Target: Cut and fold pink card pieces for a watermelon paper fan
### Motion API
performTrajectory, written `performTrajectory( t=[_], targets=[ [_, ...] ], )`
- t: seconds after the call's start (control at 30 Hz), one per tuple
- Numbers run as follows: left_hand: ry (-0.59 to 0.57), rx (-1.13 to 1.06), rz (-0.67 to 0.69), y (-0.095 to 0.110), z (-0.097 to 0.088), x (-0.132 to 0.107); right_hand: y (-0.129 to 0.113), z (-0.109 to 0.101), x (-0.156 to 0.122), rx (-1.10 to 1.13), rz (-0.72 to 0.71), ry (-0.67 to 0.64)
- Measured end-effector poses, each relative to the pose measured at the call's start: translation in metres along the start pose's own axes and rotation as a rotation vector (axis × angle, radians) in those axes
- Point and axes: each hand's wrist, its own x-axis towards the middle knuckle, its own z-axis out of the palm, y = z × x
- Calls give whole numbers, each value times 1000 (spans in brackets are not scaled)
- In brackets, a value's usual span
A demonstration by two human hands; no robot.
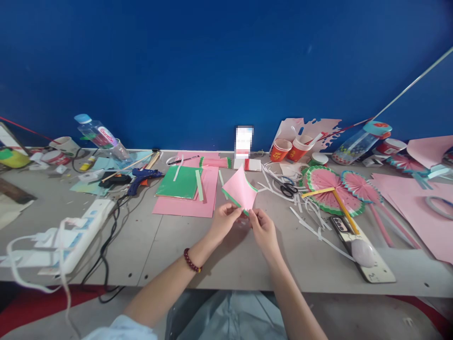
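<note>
A sheet of pink paper with green edging (241, 186) is raised above the table, bowed and standing up at an angle. My left hand (227, 220) pinches its lower green edge, thumb toward me. Close beside it, my right hand (261, 226) pinches the same edge with thumb and fingers. The fingertips of both hands nearly meet at the lowest corner of the paper. Behind my left hand lie a green paper pack (180, 182) and pink sheets (166, 207). A pleated pink-and-green paper strip (215, 162) rests farther back.
Left are a blue glue gun (141, 178), a power strip (85, 231) with cables, and a bottle (97, 132). Right are scissors (288, 190), white paper strips (307, 231), watermelon paper fans (320, 184), a phone (371, 259) and red paper cups (281, 150). A blue wall (212, 71) stands behind.
</note>
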Motion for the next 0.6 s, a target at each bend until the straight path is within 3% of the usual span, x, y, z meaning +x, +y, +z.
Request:
performTrajectory(
  t=[0.6],
  targets=[
    [10,-172,-150,-4,-6,6,6,-1,1,-34,-6,31]
  ],
)
